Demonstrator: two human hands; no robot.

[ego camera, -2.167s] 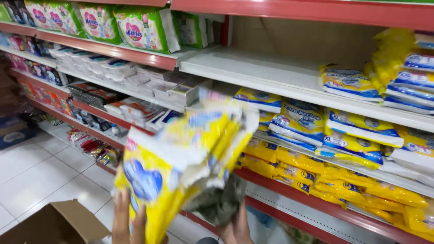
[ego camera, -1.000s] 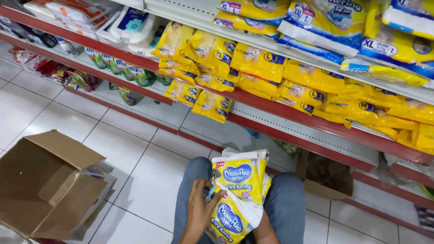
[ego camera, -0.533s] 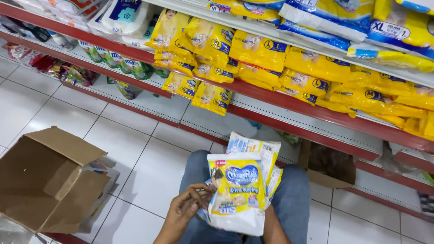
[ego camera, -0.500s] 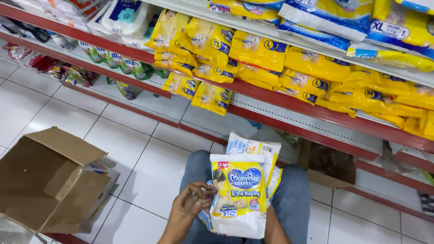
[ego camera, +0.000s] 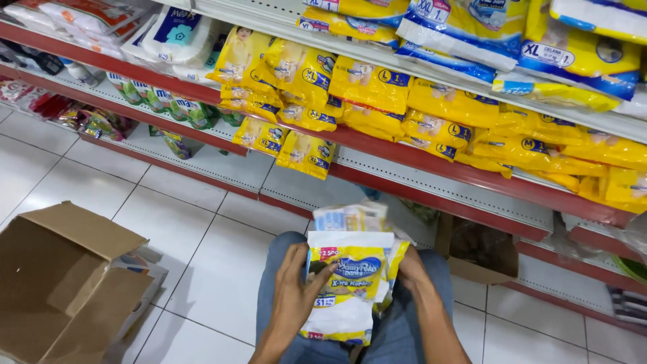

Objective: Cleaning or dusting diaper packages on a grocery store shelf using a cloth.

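Note:
A stack of small yellow-and-white diaper packs (ego camera: 349, 283) rests on my lap over my blue jeans (ego camera: 404, 330). My left hand (ego camera: 296, 290) grips the left side of the front pack, fingers curled over its face. My right hand (ego camera: 408, 269) holds the stack from behind on the right; the packs hide most of it. Another pale pack (ego camera: 350, 217) sticks up at the back of the stack.
Red-edged store shelves (ego camera: 431, 158) run across the top, filled with yellow diaper packs (ego camera: 371, 84). An open brown cardboard box (ego camera: 64, 283) sits on the white tiled floor at lower left. A second carton (ego camera: 475, 253) lies under the bottom shelf at right.
The packs came down from shelf height to my lap as the view tilted to the floor. Over the last half second, my left hand slid onto the front pack's face.

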